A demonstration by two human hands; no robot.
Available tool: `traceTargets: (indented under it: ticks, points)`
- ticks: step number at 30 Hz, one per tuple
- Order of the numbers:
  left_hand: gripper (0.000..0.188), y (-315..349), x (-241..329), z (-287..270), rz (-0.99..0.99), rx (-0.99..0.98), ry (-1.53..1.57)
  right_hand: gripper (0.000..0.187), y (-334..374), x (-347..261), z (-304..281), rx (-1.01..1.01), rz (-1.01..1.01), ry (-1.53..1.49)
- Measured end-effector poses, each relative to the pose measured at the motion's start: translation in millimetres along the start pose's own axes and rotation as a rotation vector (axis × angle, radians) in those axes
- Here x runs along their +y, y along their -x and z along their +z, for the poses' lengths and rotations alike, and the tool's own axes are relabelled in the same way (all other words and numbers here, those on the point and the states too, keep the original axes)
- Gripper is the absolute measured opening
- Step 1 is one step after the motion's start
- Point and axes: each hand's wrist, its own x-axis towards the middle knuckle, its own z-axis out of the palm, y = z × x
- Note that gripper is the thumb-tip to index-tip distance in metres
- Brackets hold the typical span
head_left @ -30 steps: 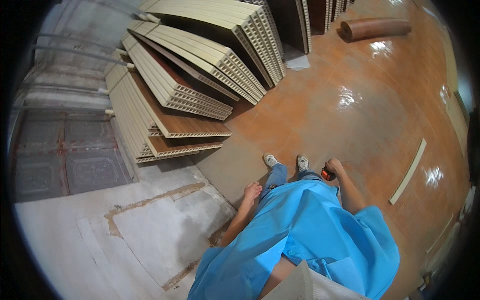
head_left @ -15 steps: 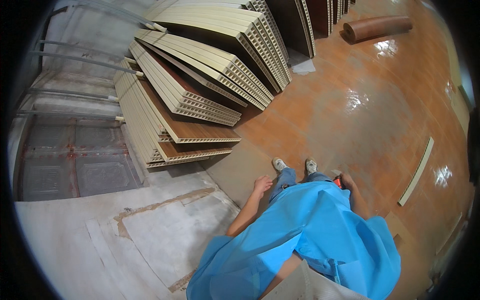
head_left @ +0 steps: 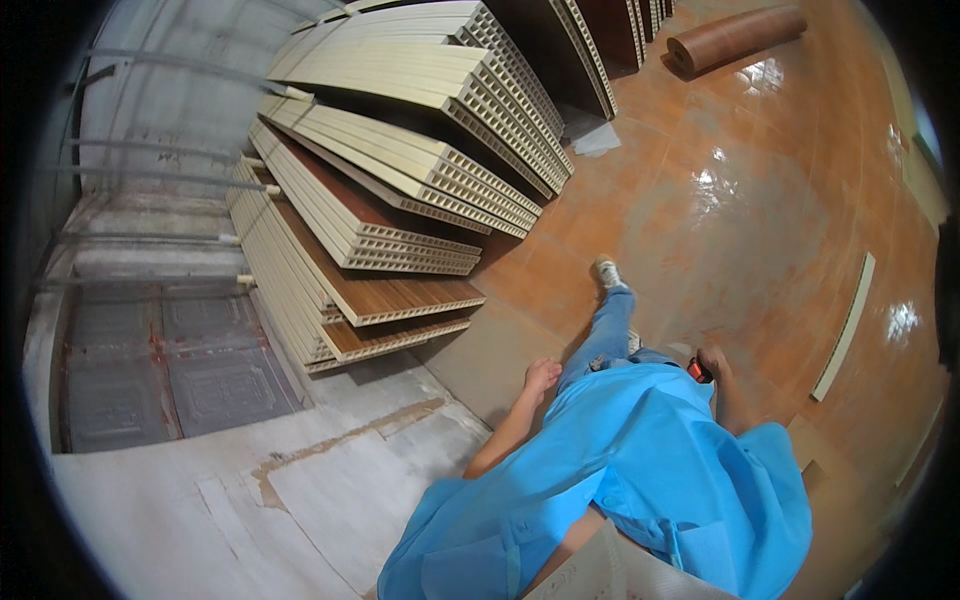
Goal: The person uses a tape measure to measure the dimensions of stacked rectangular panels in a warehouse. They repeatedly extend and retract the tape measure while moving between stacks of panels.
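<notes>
My left hand point(head_left: 542, 376) hangs beside my left thigh, its fingers loosely curled, and I see nothing in it. On the other side, my right hand point(head_left: 714, 362) is closed around a small red and black tool point(head_left: 700, 371), held low by my hip; its exact kind is too small to make out. Part of that tool is hidden by the fingers. Ahead of me and to the left lean stacks of hollow-core panels point(head_left: 400, 245), with cream ribbed edges and brown or dark faces. Neither hand touches them.
Metal bars point(head_left: 150, 235) run from the left wall toward the panels. A brown roll point(head_left: 735, 40) lies on the glossy orange floor point(head_left: 720, 230) at the far right. Closer on the right lies a pale strip point(head_left: 843, 327). A grey panelled door point(head_left: 180, 360) is at the left.
One foot has stepped forward, the leg stretched out ahead. The view has shifted, bringing the panels slightly nearer. My right hand still grips the red and black tool; my left hand swings slightly.
</notes>
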Motion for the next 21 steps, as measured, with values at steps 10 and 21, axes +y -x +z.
traceTargets:
  ticks: [10, 21]
  points:
    - [0.041, -90.2, 93.2, 15.0, -0.129, 0.037, -0.057, 0.026, -54.3, -18.9, -76.1, 0.100, -0.077, 0.087]
    - [0.034, -167.7, 351.1, 199.1, 0.156, -0.249, -0.157, 0.030, -104.5, 41.6, -230.6, 0.195, 0.631, -1.095]
